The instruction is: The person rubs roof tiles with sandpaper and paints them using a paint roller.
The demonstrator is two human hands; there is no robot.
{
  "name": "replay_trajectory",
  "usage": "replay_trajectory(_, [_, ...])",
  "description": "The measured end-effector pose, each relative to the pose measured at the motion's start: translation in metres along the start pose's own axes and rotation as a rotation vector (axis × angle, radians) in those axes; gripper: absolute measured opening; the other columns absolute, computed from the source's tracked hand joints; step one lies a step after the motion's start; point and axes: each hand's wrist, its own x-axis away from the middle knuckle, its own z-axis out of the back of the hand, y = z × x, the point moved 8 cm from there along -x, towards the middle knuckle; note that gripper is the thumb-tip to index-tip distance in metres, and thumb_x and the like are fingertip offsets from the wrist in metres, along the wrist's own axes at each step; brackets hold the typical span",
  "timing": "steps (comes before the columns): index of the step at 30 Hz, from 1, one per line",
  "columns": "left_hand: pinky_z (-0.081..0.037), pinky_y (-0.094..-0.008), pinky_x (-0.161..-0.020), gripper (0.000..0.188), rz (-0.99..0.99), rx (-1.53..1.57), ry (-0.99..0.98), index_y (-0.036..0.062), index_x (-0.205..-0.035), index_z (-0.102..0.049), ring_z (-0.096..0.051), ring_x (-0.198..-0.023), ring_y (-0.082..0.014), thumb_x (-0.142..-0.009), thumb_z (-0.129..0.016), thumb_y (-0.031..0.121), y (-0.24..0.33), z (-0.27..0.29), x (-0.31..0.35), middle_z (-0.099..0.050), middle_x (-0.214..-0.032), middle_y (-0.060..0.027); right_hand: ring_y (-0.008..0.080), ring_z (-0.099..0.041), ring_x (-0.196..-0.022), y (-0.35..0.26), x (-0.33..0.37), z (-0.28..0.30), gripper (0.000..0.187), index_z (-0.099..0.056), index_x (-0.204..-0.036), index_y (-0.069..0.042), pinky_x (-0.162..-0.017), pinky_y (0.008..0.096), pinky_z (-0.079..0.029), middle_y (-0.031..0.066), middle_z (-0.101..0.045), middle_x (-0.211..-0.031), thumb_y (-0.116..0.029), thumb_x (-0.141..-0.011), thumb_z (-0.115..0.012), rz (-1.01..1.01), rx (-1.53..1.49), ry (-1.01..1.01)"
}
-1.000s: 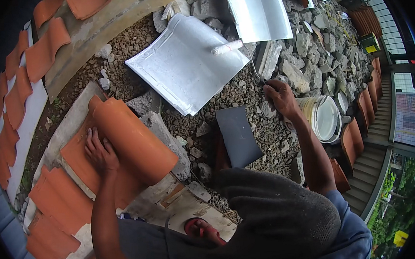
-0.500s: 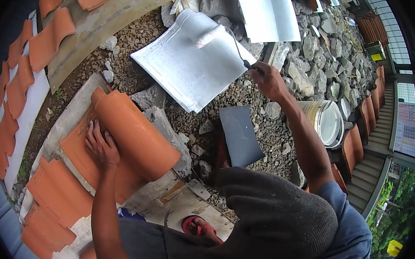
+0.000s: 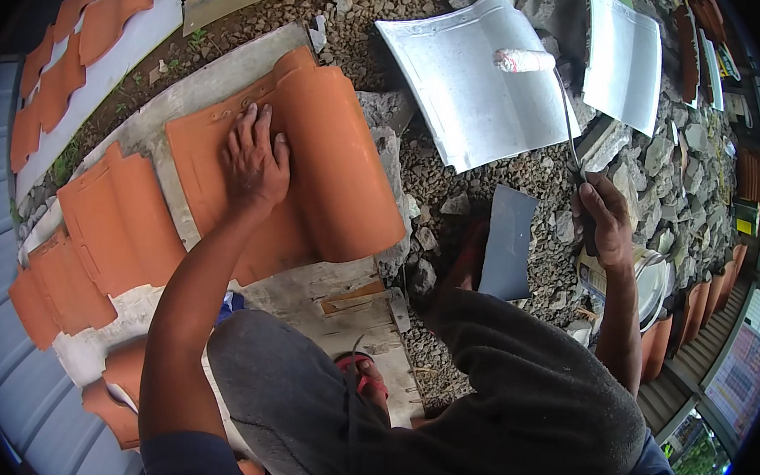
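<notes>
I note the right hand (image 3: 606,220), fingers closed on the roller (image 3: 525,59), has lifted it onto the painted tile (image 3: 476,96); left hand (image 3: 256,162) stays flat, fingers spread, on the orange tile (image 3: 331,179).

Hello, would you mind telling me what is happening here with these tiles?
A person crouches over gravel among roof tiles. The left hand lies flat on an unpainted orange tile that rests on a grey slab. The right hand holds the handle of a paint roller, whose white head sits on a silver-painted tile. A second silver tile lies beyond it, and a white bucket stands beside the right hand.
</notes>
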Motion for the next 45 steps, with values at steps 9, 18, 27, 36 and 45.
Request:
replay_trajectory(9, [-0.021,-0.0549,-0.126,0.066,-0.292,0.430,-0.106,-0.0035,-0.162,-0.027,-0.024,-0.154,-0.0477,-0.107,-0.043,0.031,0.085,0.026,0.084,-0.021,-0.168,-0.0287,0.0100,-0.054,-0.055,-0.009,0.000,-0.060,0.025,-0.060,-0.121,-0.004,-0.050,0.0238,-0.046,0.0019,-0.058,-0.077,-0.026,-0.107,-0.059,-0.026,-0.188,-0.119])
replay_trajectory(18, [-0.024,-0.0567,-0.125,0.072,-0.194,0.446,-0.049,0.0069,-0.165,-0.026,-0.021,-0.155,-0.0474,-0.105,-0.056,0.033,0.067,0.004,-0.028,-0.018,-0.169,-0.0274,0.0091,-0.056,-0.060,-0.020,0.004,-0.102,0.023,-0.056,-0.107,-0.006,-0.055,0.0267,-0.047,-0.0002,-0.056,-0.075,-0.029,-0.108,-0.060,0.010,-0.162,-0.328])
replay_trajectory(27, [-0.016,-0.0643,-0.126,0.055,-0.636,0.076,-0.184,0.0029,-0.143,-0.059,-0.030,-0.155,-0.0398,-0.098,-0.057,0.036,0.155,0.002,0.014,-0.046,-0.160,-0.0155,0.0092,-0.057,-0.073,-0.026,0.010,-0.079,0.026,-0.058,-0.111,-0.005,-0.064,0.0289,-0.048,0.0002,-0.059,-0.081,-0.030,-0.106,-0.064,0.077,-0.169,-0.289])
replay_trajectory(36, [-0.031,-0.0593,-0.121,0.033,-0.922,0.383,-0.421,0.0061,-0.122,-0.071,-0.045,-0.144,-0.0380,-0.097,-0.060,0.025,0.105,0.059,0.131,-0.058,-0.145,-0.0148,0.0088,-0.059,-0.082,-0.016,0.004,-0.087,0.022,-0.057,-0.113,-0.006,-0.070,0.0293,-0.050,-0.0004,-0.059,-0.090,-0.021,-0.103,-0.069,0.163,-0.205,-0.315])
replay_trajectory(45, [-0.038,-0.0469,-0.117,0.044,0.408,0.096,0.339,-0.0005,-0.145,-0.054,-0.047,-0.139,-0.0340,-0.104,-0.059,0.014,-0.164,0.119,0.218,-0.051,-0.150,-0.0194,0.0091,-0.054,-0.068,-0.049,-0.005,-0.094,0.024,-0.062,-0.123,0.000,-0.061,0.0278,-0.045,0.0019,-0.057,-0.079,-0.017,-0.106,-0.061,0.150,0.298,-0.411])
